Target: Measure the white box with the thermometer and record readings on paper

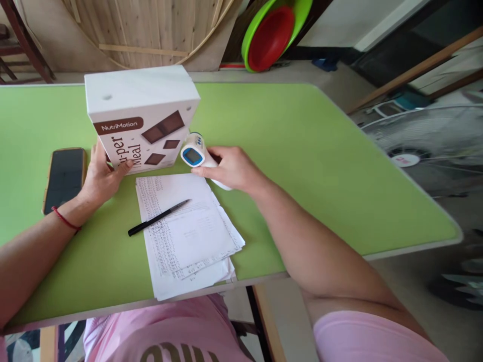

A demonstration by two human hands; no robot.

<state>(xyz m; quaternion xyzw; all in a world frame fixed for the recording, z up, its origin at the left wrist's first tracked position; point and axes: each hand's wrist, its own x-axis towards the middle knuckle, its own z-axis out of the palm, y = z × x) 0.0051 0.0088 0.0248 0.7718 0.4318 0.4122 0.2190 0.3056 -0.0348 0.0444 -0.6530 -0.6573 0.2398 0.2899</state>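
Observation:
My left hand is closed on the lower left corner of a white cardboard box, its thumb on the front face. The box stands upright on the table, printed with "NutriMotion" and brown bars. In my right hand is a white infrared thermometer with a blue-rimmed screen facing me. Its head is close beside the box's right edge; whether they touch I cannot tell. A stack of written papers lies in front of both hands, with a black pen across it. My left fingers behind the box are hidden.
A smartphone in a tan case lies left of my left hand on the green table. Off the table's right side stands a fan. Green and red basins lean beyond the far edge, near a round wooden board.

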